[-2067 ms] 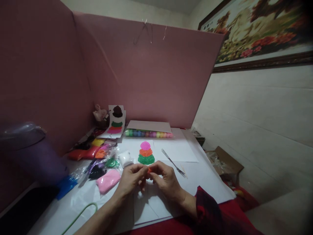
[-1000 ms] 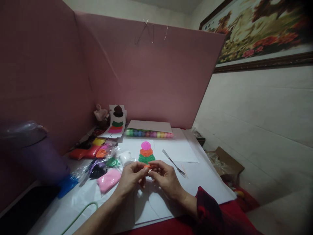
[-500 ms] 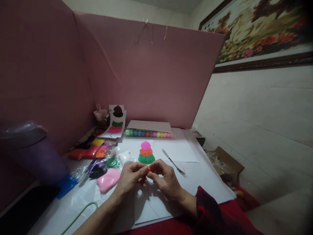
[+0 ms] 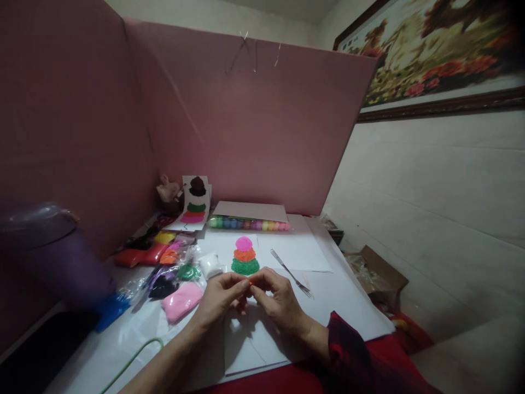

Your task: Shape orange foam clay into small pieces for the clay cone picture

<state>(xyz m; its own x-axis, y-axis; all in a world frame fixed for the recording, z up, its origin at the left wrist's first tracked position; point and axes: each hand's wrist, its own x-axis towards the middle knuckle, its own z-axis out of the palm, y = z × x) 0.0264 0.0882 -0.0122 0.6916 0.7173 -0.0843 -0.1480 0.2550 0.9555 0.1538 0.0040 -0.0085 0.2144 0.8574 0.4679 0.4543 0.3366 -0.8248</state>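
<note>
over the white paper (image 4: 251,346), left hand (image 4: 219,299) and right hand (image 4: 279,302) pinch an orange clay bit (image 4: 248,282).

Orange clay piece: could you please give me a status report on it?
Left hand and right hand both pinch orange clay piece. Over white paper. Clay picture just beyond, fork beside.

Shows far less of the orange clay bit (image 4: 249,282) than two seconds ago: then a rounded lump plain between the fingers (image 4: 241,285), now only a thin sliver, nearly covered. Brings the tips of the left hand (image 4: 219,300) and the right hand (image 4: 279,302) closer together, thumbs and forefingers meeting over the bit. Holds it a touch lower than a second ago, when raised almost against the green edge of the clay picture (image 4: 245,257) on the desk (image 4: 348,306), and a shade higher than two seconds ago.
</note>
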